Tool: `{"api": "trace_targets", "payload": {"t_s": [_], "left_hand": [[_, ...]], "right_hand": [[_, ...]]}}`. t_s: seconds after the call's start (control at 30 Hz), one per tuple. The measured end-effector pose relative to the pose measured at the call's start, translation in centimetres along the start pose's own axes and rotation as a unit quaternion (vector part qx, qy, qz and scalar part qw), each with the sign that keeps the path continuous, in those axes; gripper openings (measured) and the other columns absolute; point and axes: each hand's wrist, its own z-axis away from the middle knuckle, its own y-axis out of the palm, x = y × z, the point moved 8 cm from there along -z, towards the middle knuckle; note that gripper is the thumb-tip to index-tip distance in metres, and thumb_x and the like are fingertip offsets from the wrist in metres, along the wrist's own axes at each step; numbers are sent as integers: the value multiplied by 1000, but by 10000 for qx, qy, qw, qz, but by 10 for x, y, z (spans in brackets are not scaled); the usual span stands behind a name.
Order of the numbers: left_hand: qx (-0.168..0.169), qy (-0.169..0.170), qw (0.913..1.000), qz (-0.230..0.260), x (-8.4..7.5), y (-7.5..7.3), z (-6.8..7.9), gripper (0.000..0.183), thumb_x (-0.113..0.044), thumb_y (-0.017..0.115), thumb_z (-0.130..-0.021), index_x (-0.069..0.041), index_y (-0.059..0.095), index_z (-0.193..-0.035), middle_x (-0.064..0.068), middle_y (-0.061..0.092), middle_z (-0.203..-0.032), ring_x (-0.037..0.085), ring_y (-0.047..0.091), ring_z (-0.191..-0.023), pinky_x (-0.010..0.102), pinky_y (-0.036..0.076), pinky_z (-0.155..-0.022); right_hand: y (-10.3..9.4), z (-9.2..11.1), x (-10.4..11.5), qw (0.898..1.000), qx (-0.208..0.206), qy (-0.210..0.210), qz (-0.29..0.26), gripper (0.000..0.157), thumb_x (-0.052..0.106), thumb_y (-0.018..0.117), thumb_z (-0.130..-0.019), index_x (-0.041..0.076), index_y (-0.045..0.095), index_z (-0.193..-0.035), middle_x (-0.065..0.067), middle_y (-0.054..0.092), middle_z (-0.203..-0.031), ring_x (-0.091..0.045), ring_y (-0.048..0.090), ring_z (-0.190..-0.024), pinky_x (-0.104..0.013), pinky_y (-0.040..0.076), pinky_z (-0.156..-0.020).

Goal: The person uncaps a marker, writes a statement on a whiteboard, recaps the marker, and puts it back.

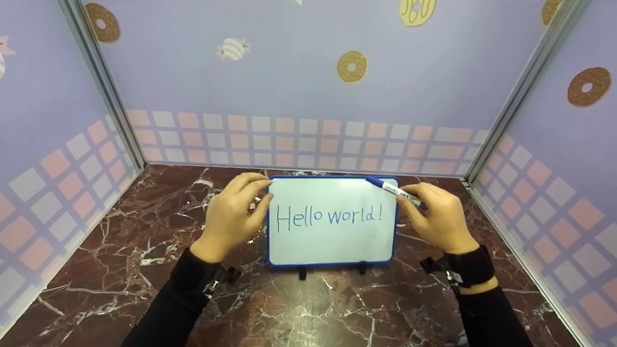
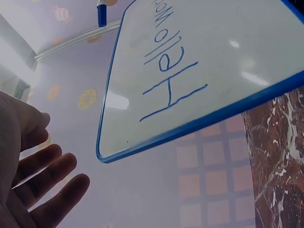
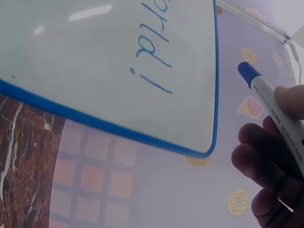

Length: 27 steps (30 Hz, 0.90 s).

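A small whiteboard (image 1: 328,246) with a blue frame stands on two black feet, and "Hello world!" is written across it in blue. Near its upper left edge is my left hand (image 1: 236,212), fingers loosely bent with nothing in them. A gap shows between those fingers (image 2: 61,199) and the frame in the left wrist view. On the other side, my right hand (image 1: 438,217) pinches a blue-and-white whiteboard marker (image 3: 273,102) between thumb and fingers. Its blue capped end points up and left, in front of the board's upper right corner in the head view.
The board stands on a dark red marbled tabletop (image 1: 120,289). Purple patterned walls (image 1: 289,86) enclose the back and both sides, with metal posts (image 1: 525,91) at the corners. Each wrist wears a black strap with a small camera (image 1: 226,277).
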Motion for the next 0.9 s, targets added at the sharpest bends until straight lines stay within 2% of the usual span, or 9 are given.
{"api": "trace_targets", "payload": {"t_s": [0.1, 0.37, 0.67, 0.8, 0.9], "left_hand": [[2, -105, 9999, -102, 7, -2, 1, 22, -17, 77, -105, -6, 81, -123, 7, 78, -122, 25, 75, -105, 34, 60, -60], [63, -485, 9983, -326, 31, -1, 6, 22, -19, 77, -105, -6, 80, -123, 10, 77, -126, 29, 74, -114, 41, 64, -64], [202, -909, 9944, -498, 59, 3, 18, 25, -20, 81, -102, -4, 80, -122, 12, 77, -124, 32, 76, -107, 42, 59, -53], [424, -1121, 9908, -627, 70, 6, 23, 25, -19, 81, -102, -4, 80, -123, 12, 76, -124, 33, 75, -108, 44, 60, -57], [566, -1246, 9883, -672, 76, 8, 26, 26, -19, 81, -102, -4, 80, -123, 13, 76, -124, 34, 75, -108, 46, 62, -60]], "right_hand": [[-4, 1, -9, 9997, -10, 177, 162, 15, 11, 84, -99, 4, 80, -111, -6, 76, -90, -18, 60, -68, -33, 44, -62], [-13, 8, -35, 9960, -75, 611, 645, 17, 16, 84, -101, 4, 81, -113, -10, 78, -93, -19, 59, -67, -41, 44, -59], [-11, 20, -65, 9863, 327, 1414, 786, 21, 18, 83, -103, 1, 80, -116, -17, 79, -100, -28, 60, -70, -46, 47, -67], [-8, 26, -78, 9798, 507, 1751, 826, 22, 20, 80, -105, 1, 80, -117, -17, 79, -100, -32, 63, -73, -51, 49, -70], [-6, 32, -86, 9738, 693, 2000, 828, 24, 23, 79, -107, 2, 80, -119, -19, 80, -105, -40, 71, -82, -58, 54, -76]]}}
